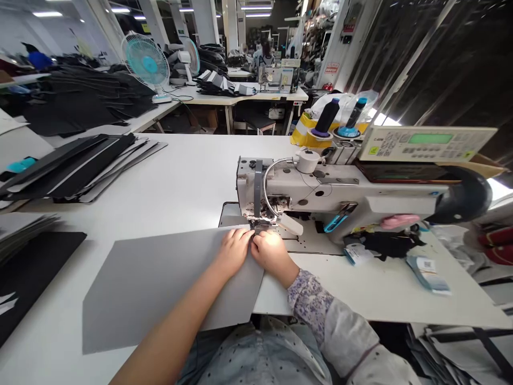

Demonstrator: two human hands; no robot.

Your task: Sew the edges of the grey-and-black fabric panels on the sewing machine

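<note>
Pinning grey sheet (160, 283) corner at sewing machine (320, 187) needle.
Pressing sheet down w/ bent fingertips of L hand (234, 248) & R hand (271, 252), not gripping, side by side just in front of machine, prob. to keep edge aligned; leaving rest spread left of machine.

Plain grey sheet (160, 283) lies on a white counter (180, 176); the sewing machine (320, 192) shows off-white with a black handwheel (465, 200). Black panels (72, 166) stack at left, a turquoise fan (146, 63) spins behind, and the sleeve (308, 299) wears a small floral print.
</note>
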